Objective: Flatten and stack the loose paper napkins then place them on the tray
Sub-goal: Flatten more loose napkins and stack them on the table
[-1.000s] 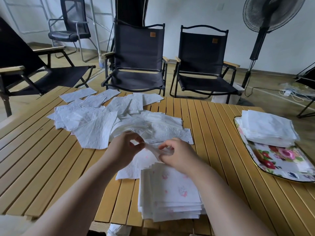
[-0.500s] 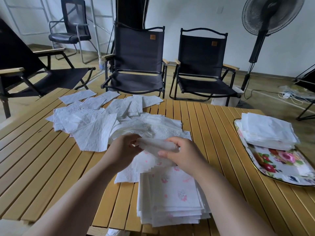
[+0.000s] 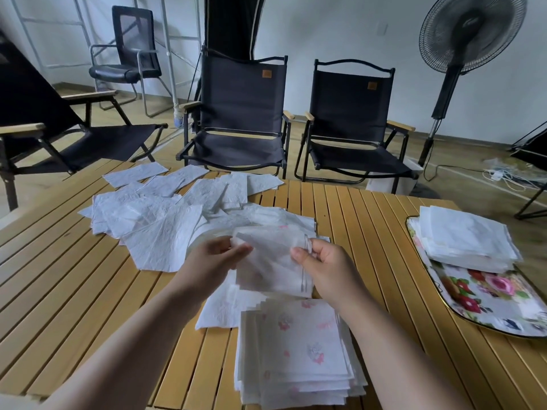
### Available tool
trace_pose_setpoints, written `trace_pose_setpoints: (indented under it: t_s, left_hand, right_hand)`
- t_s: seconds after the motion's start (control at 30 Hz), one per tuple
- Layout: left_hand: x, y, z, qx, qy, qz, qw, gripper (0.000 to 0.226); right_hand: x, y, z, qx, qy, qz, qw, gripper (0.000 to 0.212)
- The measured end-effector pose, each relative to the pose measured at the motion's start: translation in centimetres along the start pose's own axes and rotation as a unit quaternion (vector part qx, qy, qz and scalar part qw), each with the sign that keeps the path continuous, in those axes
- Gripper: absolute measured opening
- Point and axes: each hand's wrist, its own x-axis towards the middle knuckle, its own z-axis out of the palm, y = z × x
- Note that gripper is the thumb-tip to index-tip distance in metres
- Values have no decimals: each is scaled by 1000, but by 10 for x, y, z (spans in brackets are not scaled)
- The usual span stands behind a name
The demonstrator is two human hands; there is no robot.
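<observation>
Thin white tissue, the napkin (image 3: 273,263) hangs at frame centre, pinched at its side edges by the left hand (image 3: 211,261) and right hand (image 3: 330,269), above the stack (image 3: 299,347). It looks feather-light, limp and easily torn; opposite corners seem the best hold for pulling it flat.

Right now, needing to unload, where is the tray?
Head view: the floral tray lies at the table's right edge, right of the right hand, carrying a napkin stack.
</observation>
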Motion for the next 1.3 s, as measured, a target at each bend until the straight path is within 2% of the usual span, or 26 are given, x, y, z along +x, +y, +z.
trace_pose_setpoints:
  t_s: [0.1,0.17,0.27,0.33,0.43,0.5,0.6,0.63,0.7,0.77,0.8,0.87,0.93,1.03,1.13,1.2,1.3]
  left_hand:
    - [-1,0,1,-27,-32,-25,999,24]
    - [0,-2,0,-45,-38,-40,997,25]
    - [1,-2,1,-77,-35,-52,995,28]
    - [0,-2,3,-96,-25,-63,993,31]
    - [0,-4,2,-107,-29,-83,990,38]
    - [-1,-3,-1,-109,-38,-85,990,43]
    - [-4,0,-2,-77,-62,-77,992,44]
    - [-5,0,-1,-69,-73,-70,993,36]
    - [-6,2,1,-66,-87,-59,992,22]
    - [-7,5,3,-80,-98,-57,990,19]
    - [-8,7,4,-89,-102,-60,989,26]
    - [-11,10,5,-95,-107,-61,988,38]
    - [-12,13,5,-104,-111,-59,987,32]
    - [-15,15,4,-105,-123,-54,985,6]
    - [-19,17,2,-102,-150,-73,981,14]
    - [-24,18,0,-83,-199,-103,971,18]
    - [-33,17,1,-38,-275,-147,949,23]
  right_hand:
    - [3,2,2,49,18,37,998,36]
    - [4,0,4,82,25,71,994,22]
    - [4,-4,1,169,-8,138,976,29]
    - [3,-8,-3,217,-51,159,962,25]
    - [0,-5,-5,204,-96,145,963,15]
    - [-1,-3,-2,174,-115,133,969,24]
    - [-1,0,3,119,-75,134,981,25]
    - [0,-1,3,98,-45,147,983,31]
    - [3,1,2,91,2,183,979,58]
    - [3,0,-1,122,7,212,970,76]
    - [2,-3,-2,139,-3,210,968,72]
    - [-2,-7,-3,159,-26,197,967,39]
    - [-3,-5,-3,143,-33,164,975,17]
    - [-6,-9,-7,114,-29,132,984,16]
    - [-14,-21,-22,82,-53,127,987,17]
    - [-23,-26,-36,70,-74,141,985,12]
    - [-40,-25,-58,41,-137,183,973,18]
